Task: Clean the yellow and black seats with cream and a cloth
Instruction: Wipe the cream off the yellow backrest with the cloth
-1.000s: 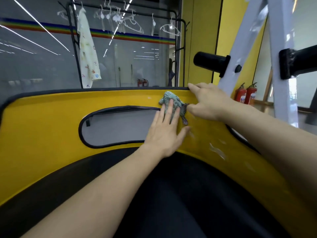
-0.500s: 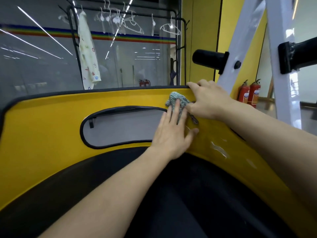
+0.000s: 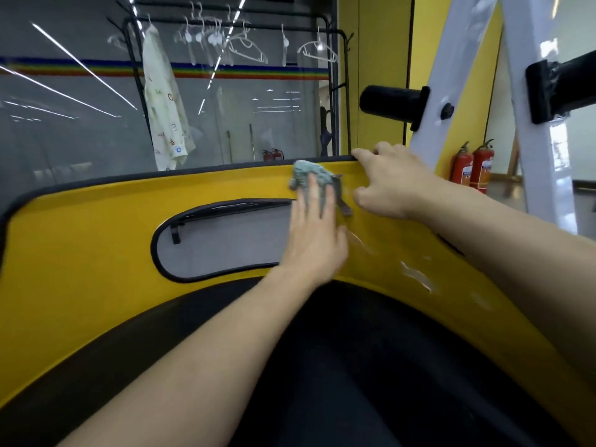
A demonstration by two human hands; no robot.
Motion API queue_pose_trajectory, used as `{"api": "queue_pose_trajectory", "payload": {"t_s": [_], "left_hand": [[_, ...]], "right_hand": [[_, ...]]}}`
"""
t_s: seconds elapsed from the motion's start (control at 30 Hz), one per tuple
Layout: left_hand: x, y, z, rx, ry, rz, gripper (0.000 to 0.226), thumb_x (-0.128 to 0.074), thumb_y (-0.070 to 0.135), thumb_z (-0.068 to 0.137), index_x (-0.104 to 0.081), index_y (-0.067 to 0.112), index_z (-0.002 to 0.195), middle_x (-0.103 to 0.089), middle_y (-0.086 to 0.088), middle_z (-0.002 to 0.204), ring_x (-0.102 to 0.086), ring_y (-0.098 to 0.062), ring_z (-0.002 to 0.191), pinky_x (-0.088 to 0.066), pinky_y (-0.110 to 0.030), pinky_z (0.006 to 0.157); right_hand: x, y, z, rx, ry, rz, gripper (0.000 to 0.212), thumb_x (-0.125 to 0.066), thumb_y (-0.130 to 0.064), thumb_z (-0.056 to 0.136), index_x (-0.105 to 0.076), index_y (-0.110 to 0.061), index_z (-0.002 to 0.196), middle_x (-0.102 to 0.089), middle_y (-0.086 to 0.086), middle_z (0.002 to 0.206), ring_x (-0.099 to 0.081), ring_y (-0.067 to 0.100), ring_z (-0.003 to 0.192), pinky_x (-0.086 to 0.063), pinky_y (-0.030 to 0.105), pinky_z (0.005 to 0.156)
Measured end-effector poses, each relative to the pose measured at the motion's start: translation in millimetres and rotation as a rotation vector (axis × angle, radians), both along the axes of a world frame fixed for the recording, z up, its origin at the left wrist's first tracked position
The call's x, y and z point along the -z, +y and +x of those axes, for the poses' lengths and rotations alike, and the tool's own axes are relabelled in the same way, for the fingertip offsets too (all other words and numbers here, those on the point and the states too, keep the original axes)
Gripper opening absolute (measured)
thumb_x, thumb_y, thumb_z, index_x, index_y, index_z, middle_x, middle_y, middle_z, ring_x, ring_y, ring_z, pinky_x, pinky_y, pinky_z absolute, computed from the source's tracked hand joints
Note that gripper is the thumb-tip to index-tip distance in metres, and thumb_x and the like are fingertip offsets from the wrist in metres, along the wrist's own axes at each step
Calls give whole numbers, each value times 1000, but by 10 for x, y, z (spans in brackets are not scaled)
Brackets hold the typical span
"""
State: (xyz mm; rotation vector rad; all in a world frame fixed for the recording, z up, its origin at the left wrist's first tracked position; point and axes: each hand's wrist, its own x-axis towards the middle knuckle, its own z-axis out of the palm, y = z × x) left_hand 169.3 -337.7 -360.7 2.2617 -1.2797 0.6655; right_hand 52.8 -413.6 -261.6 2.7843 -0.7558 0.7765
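Observation:
The seat has a yellow back (image 3: 96, 227) with a dark rim and a black cushion (image 3: 354, 366) below. A crumpled blue-grey cloth (image 3: 306, 174) lies against the yellow back just under the top rim. My left hand (image 3: 314, 240) presses it there with flat fingers and is blurred by motion. My right hand (image 3: 390, 185) grips the top rim just right of the cloth, fingers over the edge and thumb on the yellow front. Wet, shiny smears (image 3: 416, 275) show on the yellow surface to the right.
A grey oval opening (image 3: 225, 240) with a black border cuts through the seat back. A white slanted frame (image 3: 451, 75) with a black roller pad (image 3: 387, 103) stands at the right. Behind are two red fire extinguishers (image 3: 474, 166) and a clothes rack (image 3: 245, 27) by a glass wall.
My left hand has slid the cloth a little to the left, away from my right thumb, opening a gap between them. My right hand stays on the rim.

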Motion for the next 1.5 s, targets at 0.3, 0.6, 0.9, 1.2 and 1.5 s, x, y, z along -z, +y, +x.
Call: {"api": "queue_pose_trajectory", "payload": {"t_s": [0.3, 0.6, 0.9, 1.2, 1.5], "left_hand": [[137, 222, 311, -142, -52, 38, 74, -31, 46, 103, 7, 18, 159, 27, -9, 162, 16, -29, 152, 4, -42, 124], [163, -83, -305, 171, 17, 44, 78, -40, 29, 99, 9, 16, 158, 32, -9, 160, 21, -29, 150, 5, -44, 124], [183, -124, -351, 36, 115, -31, 78, -42, 23, 99, 8, 14, 158, 30, -14, 160, 18, -33, 150, 6, -45, 124], [209, -65, -456, 191, 119, 96, 81, -42, 19, 97, 11, 21, 158, 36, -5, 159, 21, -26, 151, 3, -43, 124], [249, -52, -632, 271, 165, 170, 83, -43, 20, 97, 14, 19, 158, 39, -4, 157, 24, -22, 149, 1, -39, 124]], "right_hand": [[3, -121, -222, -137, 70, 78, 76, -52, -32, 92, -12, -22, 156, -22, 3, 157, -29, 26, 140, -35, 36, 105], [161, -104, -245, -201, -184, 327, 74, -56, -31, 90, -21, -21, 154, -25, 2, 155, -32, 24, 138, -31, 33, 106], [435, -94, -814, -314, -78, 579, 88, -52, -15, 97, 11, -41, 152, -30, -16, 132, -50, 9, 107, -43, 7, 74], [463, -66, -882, -291, -48, 598, 96, -54, -19, 96, 24, -48, 145, -42, -7, 138, -64, 12, 87, -54, 21, 73], [576, -57, -1044, -223, 42, 660, 96, -56, -31, 94, 24, -49, 145, -40, -7, 147, -65, 7, 86, -54, 21, 74]]}}
